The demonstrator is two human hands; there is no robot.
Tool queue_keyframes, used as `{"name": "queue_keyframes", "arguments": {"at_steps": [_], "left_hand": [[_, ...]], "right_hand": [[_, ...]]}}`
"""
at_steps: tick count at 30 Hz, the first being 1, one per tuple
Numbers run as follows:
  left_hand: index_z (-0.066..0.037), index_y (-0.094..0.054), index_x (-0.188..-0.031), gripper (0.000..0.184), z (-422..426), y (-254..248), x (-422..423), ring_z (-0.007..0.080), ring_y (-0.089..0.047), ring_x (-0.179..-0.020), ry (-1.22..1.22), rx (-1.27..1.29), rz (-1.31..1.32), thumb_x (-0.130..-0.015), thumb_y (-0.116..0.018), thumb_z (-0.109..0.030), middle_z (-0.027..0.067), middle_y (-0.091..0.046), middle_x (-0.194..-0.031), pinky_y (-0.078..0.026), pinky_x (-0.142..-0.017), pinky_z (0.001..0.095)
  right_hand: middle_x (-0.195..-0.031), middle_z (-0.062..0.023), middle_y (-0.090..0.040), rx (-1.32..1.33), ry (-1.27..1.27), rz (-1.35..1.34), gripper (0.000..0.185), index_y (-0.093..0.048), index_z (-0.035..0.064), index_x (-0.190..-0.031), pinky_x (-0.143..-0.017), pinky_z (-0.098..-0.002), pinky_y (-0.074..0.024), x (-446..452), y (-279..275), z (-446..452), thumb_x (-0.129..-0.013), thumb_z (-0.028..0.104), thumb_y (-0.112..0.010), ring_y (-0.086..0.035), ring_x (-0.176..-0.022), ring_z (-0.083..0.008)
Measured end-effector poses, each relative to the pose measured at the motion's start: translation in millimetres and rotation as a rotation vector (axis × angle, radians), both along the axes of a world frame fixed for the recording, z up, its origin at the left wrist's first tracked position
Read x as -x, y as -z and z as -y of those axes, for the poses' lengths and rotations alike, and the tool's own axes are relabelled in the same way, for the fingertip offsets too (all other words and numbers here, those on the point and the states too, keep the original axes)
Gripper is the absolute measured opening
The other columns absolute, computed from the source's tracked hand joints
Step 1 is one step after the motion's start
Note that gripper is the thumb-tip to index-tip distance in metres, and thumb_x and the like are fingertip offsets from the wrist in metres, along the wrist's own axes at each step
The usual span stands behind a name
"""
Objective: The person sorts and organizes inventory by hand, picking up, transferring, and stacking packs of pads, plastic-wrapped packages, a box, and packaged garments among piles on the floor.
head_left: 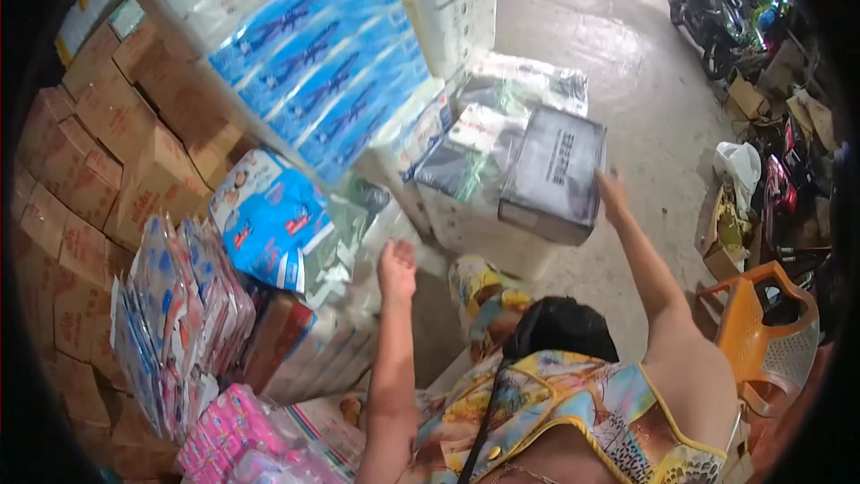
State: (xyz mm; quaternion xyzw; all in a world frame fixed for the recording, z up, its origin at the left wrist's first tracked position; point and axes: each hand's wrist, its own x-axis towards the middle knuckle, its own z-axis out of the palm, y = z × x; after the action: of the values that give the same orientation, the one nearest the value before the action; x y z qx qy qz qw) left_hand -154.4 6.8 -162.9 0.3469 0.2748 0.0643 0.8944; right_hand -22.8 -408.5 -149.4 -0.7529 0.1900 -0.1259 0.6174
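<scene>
A flat dark grey box (557, 161) with printed characters lies slightly tilted over plastic-wrapped packs. My right hand (612, 194) is at its right edge, fingers on the far side and partly hidden. My left hand (397, 271) is raised with loosely bent fingers and nothing visible in it. Nearest to it are clear-wrapped packs (367, 224) and a blue and white diaper-like bag (269, 220). Under the box, a wrapped pack with dark and green parts (457, 166) sits on a pale stack.
Blue wrapped paper packs (322, 63) tower ahead. Brown cartons (116, 116) line the left, beside flat plastic-bagged goods (179, 323) and pink packs (233, 439). An orange chair (752, 332) stands at right, near a motorcycle (708, 22) and clutter. Concrete floor (618, 45) runs between.
</scene>
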Motion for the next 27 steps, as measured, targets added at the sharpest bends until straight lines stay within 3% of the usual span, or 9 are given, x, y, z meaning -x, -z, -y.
{"name": "queue_keyframes", "arguments": {"at_steps": [2,6,8,10,11,17,20,21,27], "left_hand": [[-0.012,-0.051,-0.085,0.022,21.7,12.1,-21.2,0.0138,-0.054,-0.071,0.154,-0.02,-0.011,-0.077,-0.054,-0.032,-0.0008,-0.056,-0.078,-0.037,-0.057,0.027],[-0.014,-0.05,-0.083,0.023,70.7,0.0,-36.2,0.013,-0.054,-0.067,0.389,-0.11,-0.062,-0.075,-0.055,-0.035,-0.0016,-0.056,-0.075,-0.036,-0.053,0.0259],[-0.016,-0.05,-0.084,0.023,82.6,10.8,-50.0,0.0124,-0.053,-0.068,0.399,-0.176,-0.111,-0.075,-0.056,-0.037,-0.0019,-0.055,-0.077,-0.036,-0.054,0.0256],[-0.015,-0.049,-0.097,0.034,89.3,9.3,-60.0,0.0112,-0.051,-0.073,0.664,-0.202,0.021,-0.074,-0.057,-0.039,0.0002,-0.054,-0.082,-0.035,-0.053,0.0253],[-0.01,-0.044,-0.113,0.053,104.2,1.0,-64.9,0.0161,-0.05,-0.088,0.552,-0.419,-0.142,-0.073,-0.057,-0.041,0.0057,-0.052,-0.098,-0.039,-0.061,0.0286],[-0.002,-0.031,-0.123,0.073,124.9,15.6,-135.6,0.0259,-0.041,-0.107,0.686,-1.071,0.052,-0.069,-0.059,-0.043,0.0165,-0.042,-0.118,-0.034,-0.086,0.0326],[-0.001,-0.032,-0.122,0.074,139.5,-0.8,-135.4,0.0264,-0.043,-0.105,0.869,-1.064,0.102,-0.067,-0.059,-0.042,0.0185,-0.044,-0.114,-0.035,-0.086,0.0324],[-0.001,-0.037,-0.119,0.068,143.0,34.8,-145.2,0.0266,-0.046,-0.102,0.723,-1.149,0.178,-0.068,-0.059,-0.041,0.0179,-0.048,-0.11,-0.036,-0.084,0.0329],[-0.003,-0.039,-0.117,0.064,146.2,18.5,-127.8,0.0256,-0.048,-0.099,0.691,-1.057,0.151,-0.069,-0.059,-0.039,0.0156,-0.051,-0.107,-0.038,-0.081,0.0334]], "right_hand": [[-0.125,-0.0211,-0.027,-0.308,-0.083,-0.311,0.079,-0.024,0.0167,-0.125,-0.081,-0.0525,-0.0306,13.2,33.5,25.5,-0.065,0.056,-0.056,-0.031,-0.111,-0.0337],[-0.126,-0.0213,-0.025,-0.613,-0.255,-0.522,0.091,-0.02,0.0165,-0.128,-0.087,-0.0526,-0.0271,37.5,66.6,19.3,-0.06,0.069,-0.049,-0.03,-0.111,-0.0374],[-0.125,-0.0218,-0.024,-0.744,-0.342,-0.537,0.086,-0.019,0.0195,-0.127,-0.081,-0.0523,-0.0334,35.2,77.2,19.2,-0.061,0.065,-0.053,-0.035,-0.107,-0.0358],[-0.129,-0.0216,-0.018,-0.751,-0.416,-0.527,0.089,-0.013,0.0208,-0.129,-0.088,-0.0553,-0.0266,33.5,73.4,15.0,-0.062,0.066,-0.051,-0.027,-0.114,-0.0391],[-0.13,-0.0212,-0.017,-0.737,-0.463,-0.534,0.091,-0.012,0.0211,-0.129,-0.089,-0.0562,-0.0242,32.2,73.8,13.6,-0.061,0.068,-0.05,-0.026,-0.115,-0.0399],[-0.131,-0.0205,-0.018,-0.717,-0.501,-0.576,0.092,-0.014,0.0177,-0.13,-0.09,-0.0598,-0.0155,32.7,74.1,8.9,-0.061,0.072,-0.041,-0.021,-0.117,-0.0427],[-0.132,-0.0203,-0.017,-0.73,-0.49,-0.557,0.09,-0.017,0.0132,-0.13,-0.092,-0.0593,-0.012,38.0,68.7,5.4,-0.064,0.072,-0.037,-0.018,-0.119,-0.0419],[-0.132,-0.0197,-0.017,-0.771,-0.497,-0.545,0.09,-0.016,0.0133,-0.13,-0.092,-0.0594,-0.0102,38.2,68.3,4.1,-0.065,0.071,-0.038,-0.017,-0.119,-0.0417],[-0.132,-0.0145,-0.022,-0.84,-0.471,-0.5,0.086,-0.019,0.0135,-0.129,-0.09,-0.0628,-0.0059,35.8,71.4,1.7,-0.066,0.063,-0.048,-0.016,-0.121,-0.0392]]}}
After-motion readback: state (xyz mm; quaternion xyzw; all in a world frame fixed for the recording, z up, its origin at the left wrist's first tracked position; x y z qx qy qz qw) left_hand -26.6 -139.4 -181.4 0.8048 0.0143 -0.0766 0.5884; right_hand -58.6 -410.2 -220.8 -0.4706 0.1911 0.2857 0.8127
